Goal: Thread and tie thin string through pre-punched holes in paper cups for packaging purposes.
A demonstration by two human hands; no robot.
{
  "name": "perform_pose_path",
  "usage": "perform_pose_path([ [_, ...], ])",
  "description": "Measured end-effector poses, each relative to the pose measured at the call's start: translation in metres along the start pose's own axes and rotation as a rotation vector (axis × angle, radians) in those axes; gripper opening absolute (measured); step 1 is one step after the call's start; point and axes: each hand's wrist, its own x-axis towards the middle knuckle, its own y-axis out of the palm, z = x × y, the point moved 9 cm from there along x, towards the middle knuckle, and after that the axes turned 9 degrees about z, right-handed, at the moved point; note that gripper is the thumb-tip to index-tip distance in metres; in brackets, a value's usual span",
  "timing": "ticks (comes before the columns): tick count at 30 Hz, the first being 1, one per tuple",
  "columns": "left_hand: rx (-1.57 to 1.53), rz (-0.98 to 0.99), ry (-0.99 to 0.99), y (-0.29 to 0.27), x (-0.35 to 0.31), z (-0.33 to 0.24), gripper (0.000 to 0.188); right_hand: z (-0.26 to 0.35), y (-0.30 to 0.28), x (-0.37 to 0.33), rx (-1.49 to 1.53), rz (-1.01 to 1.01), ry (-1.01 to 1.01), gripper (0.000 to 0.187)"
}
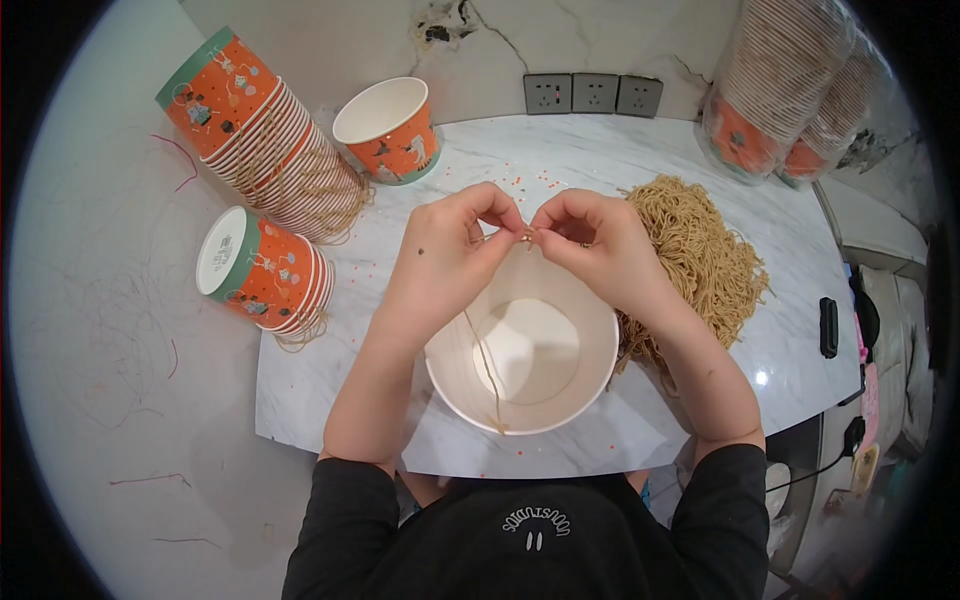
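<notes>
A large white paper bucket [597, 345] stands on the table in front of me, its opening toward me. A thin tan cord [484, 352] runs down its inside and over the near rim. At the far rim my left hand [448, 250] and my right hand [605, 245] meet, each pinching thumb against forefinger. A short bit of the cord shows between the fingertips; whether it is knotted is too small to tell. Beside my right hand lies a big tangled heap of tan cord [705, 250].
At the left, a tall leaning stack of orange-and-green paper buckets [275, 145] and a shorter stack [270, 270] have cord loops hanging from them. A single bucket [390, 130] stands farther back. Bagged buckets [780, 90] are at the back right. A black object [828, 328] lies near the table's right edge.
</notes>
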Motion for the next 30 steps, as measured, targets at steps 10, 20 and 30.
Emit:
perform_pose_path([
  [10,-0.004,0.101,-0.021,0.002,-0.003,0.01,0.011,-0.023,0.012,0.001,0.315,0.133,0.245,0.011],
  [20,-0.165,0.106,-0.104,0.003,0.0,0.024,0.02,0.0,0.007,-0.002,0.092,0.036,0.024,0.013],
  [30,-0.159,0.152,-0.126,0.006,0.002,0.03,0.019,0.016,0.013,-0.005,-0.165,0.065,-0.046,0.008],
])
